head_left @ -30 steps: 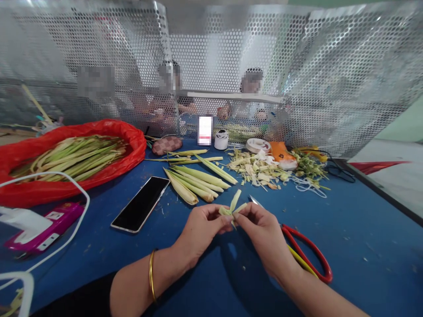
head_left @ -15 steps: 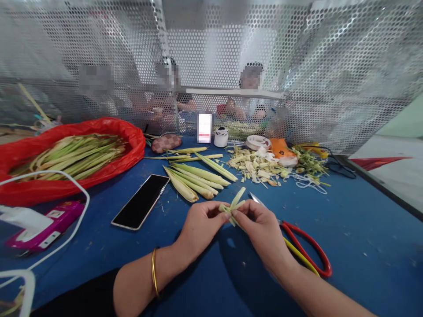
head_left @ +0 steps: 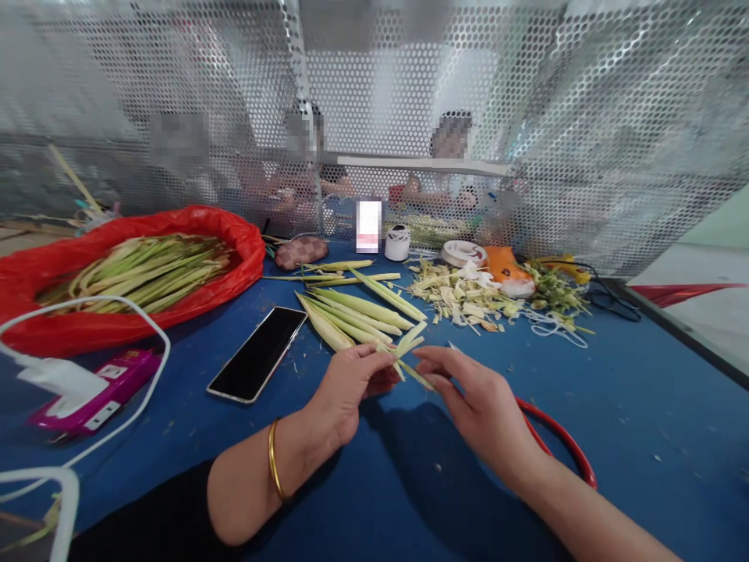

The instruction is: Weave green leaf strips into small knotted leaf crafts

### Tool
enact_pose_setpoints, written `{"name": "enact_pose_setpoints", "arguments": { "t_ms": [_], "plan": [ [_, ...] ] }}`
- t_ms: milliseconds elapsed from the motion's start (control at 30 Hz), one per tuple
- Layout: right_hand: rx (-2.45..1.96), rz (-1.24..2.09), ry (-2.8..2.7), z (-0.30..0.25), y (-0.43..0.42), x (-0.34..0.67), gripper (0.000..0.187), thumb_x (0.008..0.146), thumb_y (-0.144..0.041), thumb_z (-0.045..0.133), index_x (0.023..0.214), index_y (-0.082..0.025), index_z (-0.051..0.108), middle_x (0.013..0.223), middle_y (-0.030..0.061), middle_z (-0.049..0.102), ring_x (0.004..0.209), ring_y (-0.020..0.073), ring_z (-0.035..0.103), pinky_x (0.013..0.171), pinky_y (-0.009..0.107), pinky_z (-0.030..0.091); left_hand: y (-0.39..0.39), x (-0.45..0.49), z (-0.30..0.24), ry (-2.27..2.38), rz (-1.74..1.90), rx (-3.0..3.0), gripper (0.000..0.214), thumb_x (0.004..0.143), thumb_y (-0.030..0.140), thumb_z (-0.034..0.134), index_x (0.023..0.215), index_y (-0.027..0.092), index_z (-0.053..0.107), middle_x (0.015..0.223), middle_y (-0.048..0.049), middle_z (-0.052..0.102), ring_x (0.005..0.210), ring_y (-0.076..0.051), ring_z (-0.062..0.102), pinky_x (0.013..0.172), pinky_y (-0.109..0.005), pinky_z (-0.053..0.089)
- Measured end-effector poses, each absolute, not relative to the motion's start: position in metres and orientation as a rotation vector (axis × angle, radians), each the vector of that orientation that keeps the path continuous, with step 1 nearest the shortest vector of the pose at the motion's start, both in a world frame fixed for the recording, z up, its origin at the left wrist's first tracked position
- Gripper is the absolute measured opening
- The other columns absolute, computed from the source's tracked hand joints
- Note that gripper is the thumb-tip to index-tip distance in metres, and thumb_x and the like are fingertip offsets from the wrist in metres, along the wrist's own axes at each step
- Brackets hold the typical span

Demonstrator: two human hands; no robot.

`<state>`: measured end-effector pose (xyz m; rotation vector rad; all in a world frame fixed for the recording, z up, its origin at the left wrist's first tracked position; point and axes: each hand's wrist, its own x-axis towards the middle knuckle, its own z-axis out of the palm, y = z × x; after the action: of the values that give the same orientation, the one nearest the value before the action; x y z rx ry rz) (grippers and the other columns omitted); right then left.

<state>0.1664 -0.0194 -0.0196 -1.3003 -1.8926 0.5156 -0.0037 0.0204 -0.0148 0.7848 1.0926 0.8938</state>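
Observation:
My left hand (head_left: 356, 378) is closed in a pinch on a small folded piece of pale green leaf strips (head_left: 405, 349), whose loose ends spread up and to the right. Just right of it, my right hand (head_left: 477, 390) has curled fingers, with the thumb at the end of one strip (head_left: 417, 376) that slants down from the piece. The exact grip of the right fingertips is partly hidden. Scissors with red handles (head_left: 565, 437) lie under and beside my right hand, mostly covered. Behind my left hand a row of pale green leaves (head_left: 356, 312) lies on the blue table (head_left: 468, 499).
At left are a red bag (head_left: 249, 261) of long leaves, a purple power strip (head_left: 126, 382) with white cable, and a black phone (head_left: 257, 355). Leaf scraps (head_left: 453, 293), a tape roll (head_left: 464, 254) and a white jar (head_left: 397, 243) stand before a perforated metal screen (head_left: 374, 86); people sit beyond.
My hands have drawn apart slightly, the left turning with the leaf piece and the right shifting rightward. The piece has tilted, and my right hand and forearm now cover more of the scissors.

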Motion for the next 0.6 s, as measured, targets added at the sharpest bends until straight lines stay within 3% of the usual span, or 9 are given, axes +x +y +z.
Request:
{"name": "enact_pose_setpoints", "arguments": {
  "t_ms": [133,367,500,600],
  "plan": [
    [-1.044,0.159,-2.307,-0.008,-0.018,0.169,0.027,0.092,-0.01,0.045,0.102,-0.023,0.067,0.092,0.0056,0.071,0.079,0.0173,0.065,0.071,0.029,0.047,0.018,-0.002,-0.014,1.067,0.846,0.758,0.021,0.063,0.023,0.074,0.081,0.013,0.07,0.063,0.0006,0.06,0.058,-0.009,0.053,0.059,-0.021,0.047],
    [-0.852,-0.31,-2.501,-0.01,-0.02,0.166,0.031,0.097,-0.011,0.036,0.092,-0.016,0.066,0.087,0.0084,0.071,0.075,0.0171,0.062,0.079,0.034,0.044,0.016,0.0,-0.016,1.052,0.817,0.678,0.016,0.061,0.016,0.071,0.076,0.013,0.069,0.061,0.0006,0.06,0.056,-0.008,0.053,0.056,-0.019,0.047],
    [-0.896,-0.285,-2.377,-0.014,-0.02,0.166,0.027,0.095,-0.01,0.041,0.09,-0.02,0.066,0.087,0.0058,0.07,0.079,0.0169,0.062,0.084,0.035,0.042,0.014,0.001,-0.014,1.037,0.797,0.723,0.016,0.06,0.017,0.073,0.075,0.013,0.07,0.061,0.0001,0.061,0.055,-0.008,0.055,0.055,-0.019,0.046],
    [-1.047,-0.057,-2.089,-0.017,-0.019,0.164,0.018,0.091,-0.013,0.05,0.089,-0.022,0.065,0.091,0.0053,0.07,0.09,0.0189,0.063,0.085,0.036,0.042,0.013,0.002,-0.012,1.024,0.806,0.854,0.015,0.061,0.019,0.073,0.075,0.013,0.071,0.062,-0.0004,0.063,0.056,-0.01,0.058,0.056,-0.021,0.046]
  ]
}}
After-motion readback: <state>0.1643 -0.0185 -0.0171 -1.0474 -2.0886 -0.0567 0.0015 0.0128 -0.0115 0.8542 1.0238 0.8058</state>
